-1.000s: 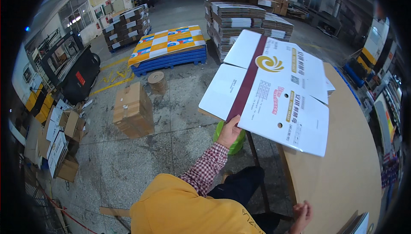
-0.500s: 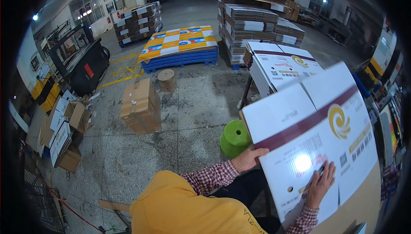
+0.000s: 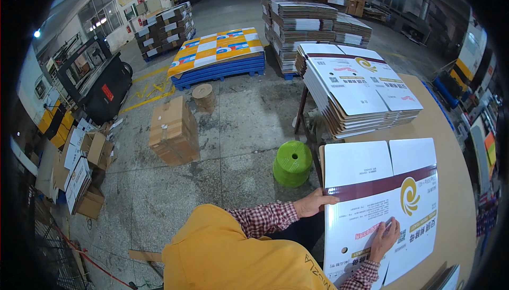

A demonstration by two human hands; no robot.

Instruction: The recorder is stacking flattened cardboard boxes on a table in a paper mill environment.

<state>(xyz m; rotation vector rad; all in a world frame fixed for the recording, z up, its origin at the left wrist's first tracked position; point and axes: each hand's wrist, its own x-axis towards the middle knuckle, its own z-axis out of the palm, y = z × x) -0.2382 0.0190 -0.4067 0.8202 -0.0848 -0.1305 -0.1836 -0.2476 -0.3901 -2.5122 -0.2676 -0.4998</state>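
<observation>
Left grip (image 3: 316,203) pinches the near-left edge of a flat white carton (image 3: 360,170), thumb on top; the right grip (image 3: 386,239) rests on the printed face with fingers slightly bent, and I cannot tell whether it pinches anything. The carton lies over the tabletop (image 3: 457,184). Taking it as the clock's centre, a stack of flat cartons (image 3: 366,78) fills the space just behind it at 12 o'clock, a green spool (image 3: 292,170) stands near at 10, a brown box (image 3: 174,133) farther out toward 10, and a tall bundled stack (image 3: 302,22) well apart at 11. Half a second ago the carton was tilted and covered part of the stack; now it sits flatter and squarer, leaving that stack uncovered.
</observation>
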